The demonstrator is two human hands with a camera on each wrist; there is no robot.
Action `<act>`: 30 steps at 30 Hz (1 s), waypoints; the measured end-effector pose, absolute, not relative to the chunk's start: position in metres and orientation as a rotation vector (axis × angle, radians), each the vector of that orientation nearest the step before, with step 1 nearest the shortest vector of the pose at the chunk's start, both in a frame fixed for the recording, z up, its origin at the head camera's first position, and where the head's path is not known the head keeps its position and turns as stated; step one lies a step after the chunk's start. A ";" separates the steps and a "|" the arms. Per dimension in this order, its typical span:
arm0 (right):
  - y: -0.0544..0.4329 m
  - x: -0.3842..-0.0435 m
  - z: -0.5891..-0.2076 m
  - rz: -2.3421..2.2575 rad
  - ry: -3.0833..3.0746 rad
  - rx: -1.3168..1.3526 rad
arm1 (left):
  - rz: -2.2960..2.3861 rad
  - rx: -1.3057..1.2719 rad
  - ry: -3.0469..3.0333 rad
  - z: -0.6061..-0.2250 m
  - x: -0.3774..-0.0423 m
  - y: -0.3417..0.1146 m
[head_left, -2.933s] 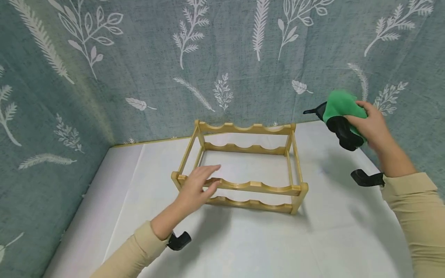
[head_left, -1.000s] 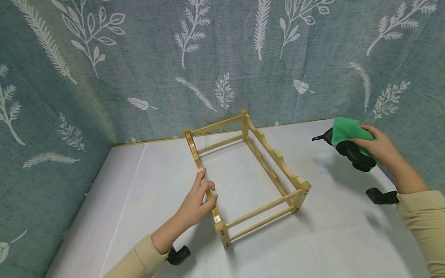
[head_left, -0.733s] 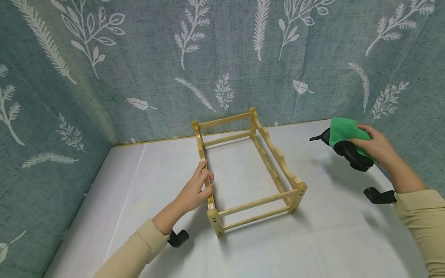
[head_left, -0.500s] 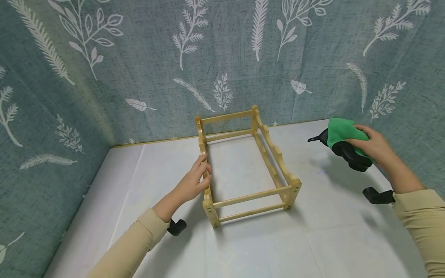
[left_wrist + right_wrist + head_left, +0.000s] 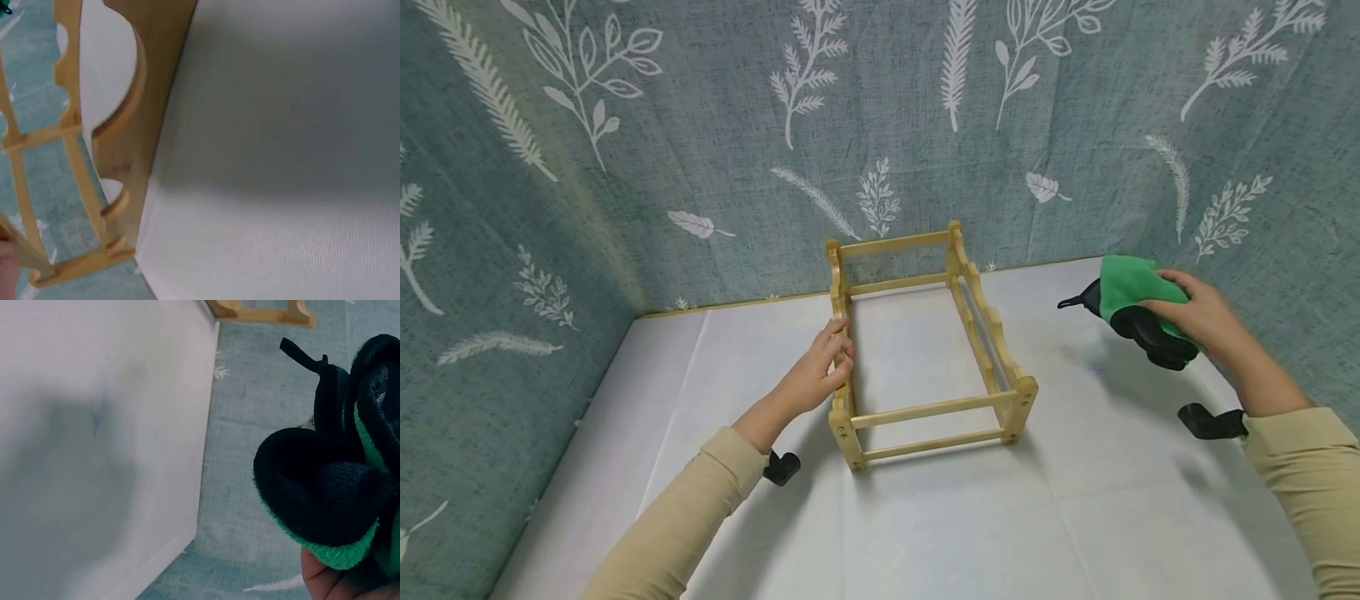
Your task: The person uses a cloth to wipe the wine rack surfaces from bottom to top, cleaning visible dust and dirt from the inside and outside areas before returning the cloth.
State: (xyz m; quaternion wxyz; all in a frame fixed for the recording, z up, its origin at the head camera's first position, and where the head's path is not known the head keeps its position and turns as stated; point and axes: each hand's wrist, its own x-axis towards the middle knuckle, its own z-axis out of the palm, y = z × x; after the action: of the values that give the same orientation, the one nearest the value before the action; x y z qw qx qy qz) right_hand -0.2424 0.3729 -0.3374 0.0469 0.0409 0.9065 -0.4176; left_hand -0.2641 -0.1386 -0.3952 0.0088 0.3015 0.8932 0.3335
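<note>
A pale wooden wine rack with scalloped rails stands on the white table, its long sides running away from me. My left hand grips the near half of its left rail, thumb toward the inside. In the left wrist view the scalloped rail looms large, with only a bit of the hand at the edge. Off to the right, my right hand holds a bunched green cloth with black edging and a black hanging loop above the table. The cloth's dark folds bulge out in the right wrist view.
White sheeting covers the table. Behind and at both sides hangs a grey-green curtain with white leaf prints, close to the rack's far end. Black wrist mounts stick out below both cuffs.
The rack has turned from lying crosswise to pointing away from me, then slid farther back with my left hand on its rail. My right hand has come lower with the cloth.
</note>
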 end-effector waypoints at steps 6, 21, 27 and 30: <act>0.346 -0.231 -0.314 -1.325 2.773 0.028 | 1.004 0.825 2.690 -0.374 -0.256 -0.142; 0.156 -0.142 -0.340 -0.963 2.462 -1.203 | 0.866 0.615 2.662 -0.349 -0.215 -0.123; 0.109 -0.149 -0.392 -0.776 2.438 -1.152 | 0.883 0.543 2.656 -0.350 -0.218 -0.116; 0.090 -0.152 -0.407 -0.651 2.510 -1.156 | 0.880 0.500 2.666 -0.350 -0.219 -0.112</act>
State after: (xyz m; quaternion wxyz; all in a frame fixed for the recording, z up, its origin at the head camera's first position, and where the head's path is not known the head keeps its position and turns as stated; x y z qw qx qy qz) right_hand -0.1521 0.0905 -0.4067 0.1506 -0.4027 0.8739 -0.2267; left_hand -0.2188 -0.1122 -0.3500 0.1445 0.1735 0.9251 0.3053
